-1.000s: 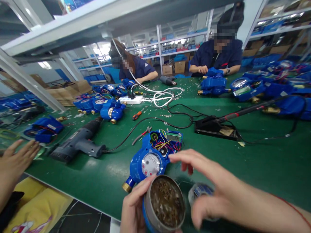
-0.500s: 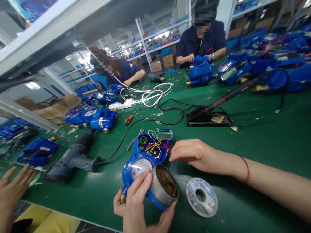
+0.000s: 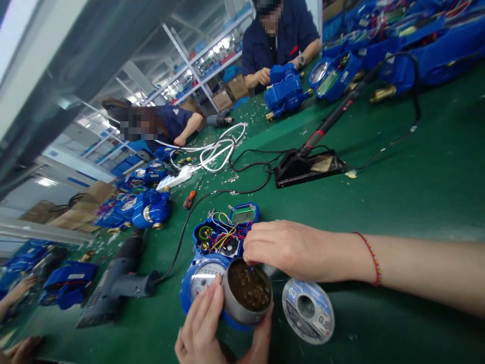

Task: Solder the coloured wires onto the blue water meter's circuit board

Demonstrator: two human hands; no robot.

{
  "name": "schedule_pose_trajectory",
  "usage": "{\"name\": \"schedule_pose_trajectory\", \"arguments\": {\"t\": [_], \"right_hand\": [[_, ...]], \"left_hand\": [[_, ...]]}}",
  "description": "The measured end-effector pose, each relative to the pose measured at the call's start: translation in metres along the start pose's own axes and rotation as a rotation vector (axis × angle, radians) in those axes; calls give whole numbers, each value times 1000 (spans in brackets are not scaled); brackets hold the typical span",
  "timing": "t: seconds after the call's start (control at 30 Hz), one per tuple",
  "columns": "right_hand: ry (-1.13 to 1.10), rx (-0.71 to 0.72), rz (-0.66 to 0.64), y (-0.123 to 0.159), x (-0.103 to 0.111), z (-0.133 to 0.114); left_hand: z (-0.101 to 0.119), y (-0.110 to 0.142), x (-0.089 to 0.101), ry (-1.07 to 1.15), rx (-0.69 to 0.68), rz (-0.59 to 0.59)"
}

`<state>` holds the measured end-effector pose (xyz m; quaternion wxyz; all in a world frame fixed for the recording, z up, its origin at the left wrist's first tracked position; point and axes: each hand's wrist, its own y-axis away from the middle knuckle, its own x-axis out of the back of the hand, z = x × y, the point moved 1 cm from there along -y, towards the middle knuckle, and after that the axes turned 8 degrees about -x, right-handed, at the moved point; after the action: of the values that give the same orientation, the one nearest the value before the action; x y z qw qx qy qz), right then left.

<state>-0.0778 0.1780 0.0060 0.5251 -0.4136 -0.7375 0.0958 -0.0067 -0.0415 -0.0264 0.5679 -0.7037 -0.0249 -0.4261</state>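
L hand grips the tin at 6 o'clock; R hand, at the tin's 1 o'clock rim, has fingers bunched, can't tell if holding anything. Tin's prob. stiff, fairly light, poss. slick; grip round sides.

- Whether the right hand holds anything at the tin: hidden by its own fingers
- Meter dial: partly covered by the left hand
- Co-worker's head: cut by the top edge, blurred
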Motion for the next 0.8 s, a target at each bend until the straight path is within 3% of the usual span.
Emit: {"name": "schedule_pose_trajectory", "arguments": {"t": [0.27, 0.53, 0.7, 0.8], "right_hand": [[274, 47, 49, -1, -5, -4], [307, 63, 33, -1, -8, -6], [128, -8, 34, 0, -4, -2], [-56, -115, 59, 0, -2, 2]], "left_hand": [[17, -3, -5, -83, -25, 97], [21, -6, -3, -116, -31, 82], [20, -5, -3, -82, -57, 84], [16, -2, -1, -42, 5, 100]]}}
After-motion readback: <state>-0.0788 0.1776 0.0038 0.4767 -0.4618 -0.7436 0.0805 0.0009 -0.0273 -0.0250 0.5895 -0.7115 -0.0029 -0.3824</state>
